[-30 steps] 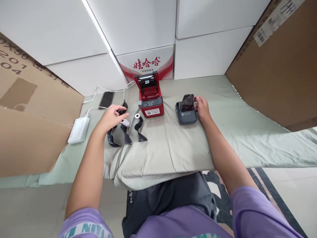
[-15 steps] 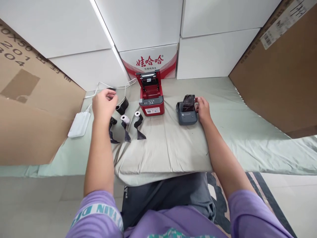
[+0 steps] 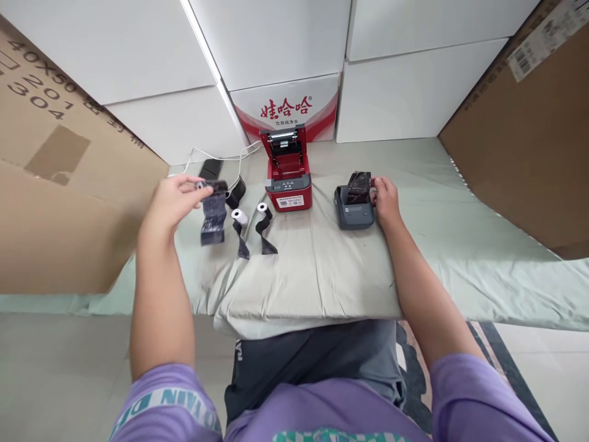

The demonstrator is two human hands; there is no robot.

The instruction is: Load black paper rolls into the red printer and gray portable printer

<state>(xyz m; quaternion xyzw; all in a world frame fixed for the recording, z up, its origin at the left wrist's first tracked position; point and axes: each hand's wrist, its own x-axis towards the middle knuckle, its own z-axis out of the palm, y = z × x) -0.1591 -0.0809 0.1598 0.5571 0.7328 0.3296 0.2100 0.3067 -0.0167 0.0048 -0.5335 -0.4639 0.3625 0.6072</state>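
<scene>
My left hand [image 3: 170,201] pinches a dark paper roll [image 3: 215,186], and its creased strip hangs below the fingers. Just right of it, two white-cored rolls with dark strips, one left [image 3: 240,217] and one right [image 3: 264,212], lie on the cloth with their tails toward me. My right hand [image 3: 385,199] is closed at the right side of a small dark grey printer [image 3: 356,217], fingers against its upper edge. A shiny dark flap or sheet [image 3: 359,187] stands up from that printer; which of the two, I cannot tell. Between my hands sits a red printer [image 3: 289,199], lid raised.
Behind the left hand lie a black flat object [image 3: 211,169], a dark curled piece [image 3: 236,193] and a white cable [image 3: 240,162]. Cardboard boxes flank the cloth-covered table [image 3: 322,276] at left [image 3: 59,202] and right [image 3: 529,135]. White boxes [image 3: 391,98] line the back.
My left hand has taken hold of the leftmost dark roll and lifted it, moving a little left. My right hand stays by the small printer. The camera view has shifted slightly.
</scene>
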